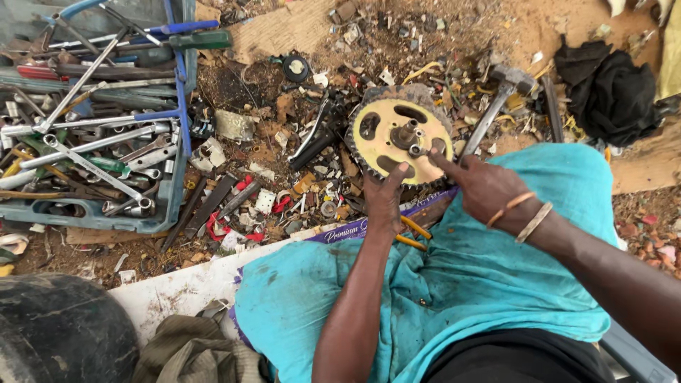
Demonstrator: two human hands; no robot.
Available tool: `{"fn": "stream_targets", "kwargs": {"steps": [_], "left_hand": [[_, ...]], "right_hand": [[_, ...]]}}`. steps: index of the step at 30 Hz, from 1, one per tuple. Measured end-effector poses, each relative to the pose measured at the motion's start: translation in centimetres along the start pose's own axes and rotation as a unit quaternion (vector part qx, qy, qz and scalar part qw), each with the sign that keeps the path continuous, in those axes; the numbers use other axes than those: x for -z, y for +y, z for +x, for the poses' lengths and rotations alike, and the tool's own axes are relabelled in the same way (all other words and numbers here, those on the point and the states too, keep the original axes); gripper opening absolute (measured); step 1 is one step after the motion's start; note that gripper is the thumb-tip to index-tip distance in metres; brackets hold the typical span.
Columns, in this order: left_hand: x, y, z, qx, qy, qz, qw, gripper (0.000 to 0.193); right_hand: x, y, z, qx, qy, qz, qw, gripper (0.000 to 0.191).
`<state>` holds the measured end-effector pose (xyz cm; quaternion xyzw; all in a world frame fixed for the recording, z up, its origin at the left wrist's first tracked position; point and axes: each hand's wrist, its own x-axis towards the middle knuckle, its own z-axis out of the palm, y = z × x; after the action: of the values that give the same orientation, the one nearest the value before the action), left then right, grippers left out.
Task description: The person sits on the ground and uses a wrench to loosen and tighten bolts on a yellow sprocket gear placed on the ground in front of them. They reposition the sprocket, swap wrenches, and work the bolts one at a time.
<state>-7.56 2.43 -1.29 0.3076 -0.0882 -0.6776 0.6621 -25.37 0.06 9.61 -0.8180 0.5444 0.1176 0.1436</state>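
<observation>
A round yellow sprocket [399, 135] with a dark toothed rim and a metal hub stands tilted on the ground in front of my knees. My left hand [386, 202] grips its lower edge, thumb up against the yellow face. My right hand [486, 188] reaches in from the right, its forefinger pointing at and touching the face near the hub. Bangles circle my right wrist. Yellow-handled pliers [413, 232] lie under my left wrist on a teal cloth [454, 284] over my lap.
A blue tray [96, 213] full of spanners and screwdrivers sits at the left. Small scrap parts litter the dirt between. A hammer [496, 99] lies behind the sprocket, a black cloth [610, 89] at the upper right, a tyre [60, 330] at the lower left.
</observation>
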Motion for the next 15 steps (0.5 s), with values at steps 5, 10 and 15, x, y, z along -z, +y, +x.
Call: {"fn": "stream_targets", "kwargs": {"steps": [5,10,15], "left_hand": [[0.7,-0.5,0.1,0.019,0.022,0.022,0.999,0.074],[0.9,-0.5,0.3,0.068,0.076,0.104,0.989,0.085],[0.7,0.2,0.2,0.029,0.030,0.064,0.997,0.090]], "right_hand": [[-0.5,1.0,0.1,-0.004,-0.002,-0.025,1.000,0.081],[-2.4,0.4,-1.0,0.020,0.059,0.042,0.997,0.066],[-2.2,-0.2,-0.6,-0.014,0.152,0.053,0.987,0.053]]}}
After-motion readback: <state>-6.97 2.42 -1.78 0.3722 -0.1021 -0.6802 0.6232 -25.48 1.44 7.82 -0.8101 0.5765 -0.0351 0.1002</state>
